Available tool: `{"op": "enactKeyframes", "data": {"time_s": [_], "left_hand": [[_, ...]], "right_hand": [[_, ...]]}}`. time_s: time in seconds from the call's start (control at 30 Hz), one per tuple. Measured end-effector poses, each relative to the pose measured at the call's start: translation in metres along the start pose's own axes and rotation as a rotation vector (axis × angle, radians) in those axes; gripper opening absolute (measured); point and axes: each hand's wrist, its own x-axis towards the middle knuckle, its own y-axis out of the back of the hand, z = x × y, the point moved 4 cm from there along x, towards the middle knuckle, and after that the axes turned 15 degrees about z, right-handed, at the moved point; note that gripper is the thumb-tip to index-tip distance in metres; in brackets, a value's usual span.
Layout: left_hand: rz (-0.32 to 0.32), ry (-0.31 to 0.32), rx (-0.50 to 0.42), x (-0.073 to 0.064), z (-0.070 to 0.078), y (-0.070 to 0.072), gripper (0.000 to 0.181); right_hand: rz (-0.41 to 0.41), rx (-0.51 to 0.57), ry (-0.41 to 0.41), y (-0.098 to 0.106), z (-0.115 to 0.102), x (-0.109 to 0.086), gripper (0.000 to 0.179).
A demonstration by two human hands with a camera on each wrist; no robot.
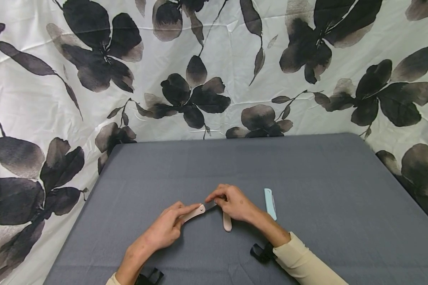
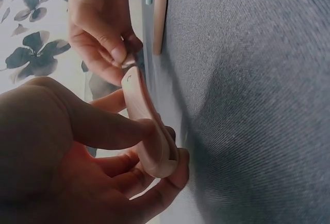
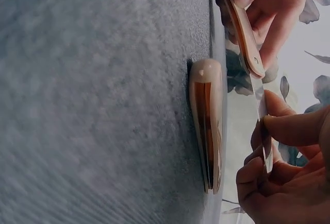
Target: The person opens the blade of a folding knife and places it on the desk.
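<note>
My left hand grips the pink handle of a folding razor, thumb along one side and fingers beneath in the left wrist view. The razor's metal blade is swung out from the handle. My right hand pinches this blade between thumb and fingers, covering part of it. Both hands hold the razor above the grey surface. A second pink folding razor lies just below my right hand; its slotted side shows in the right wrist view. A light blue folding razor lies right of my right hand.
The grey cloth-covered table spreads under both hands. Behind it hangs a white curtain with dark flowers. A black strap piece sits by the right wrist, and another by the left.
</note>
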Motion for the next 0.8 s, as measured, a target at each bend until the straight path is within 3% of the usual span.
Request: {"op": "enactKeyframes", "data": {"time_s": [0.23,0.5,0.63,0.8], "left_hand": [[0.029,0.036,-0.017,-0.002,0.000,-0.003,0.064],[0.032,0.072,-0.099,-0.002,0.002,-0.006,0.075],[0.000,0.067,-0.156,-0.004,0.002,-0.009,0.087],[0.009,0.038,-0.159,-0.005,0.002,-0.012,0.097]], "right_hand": [[0.078,0.142,-0.053,0.005,0.004,0.008,0.019],[0.159,0.278,-0.151,0.004,0.009,0.017,0.032],[0.172,0.373,-0.212,-0.001,0.012,0.019,0.038],[0.178,0.462,-0.280,-0.007,0.011,0.021,0.047]]}}
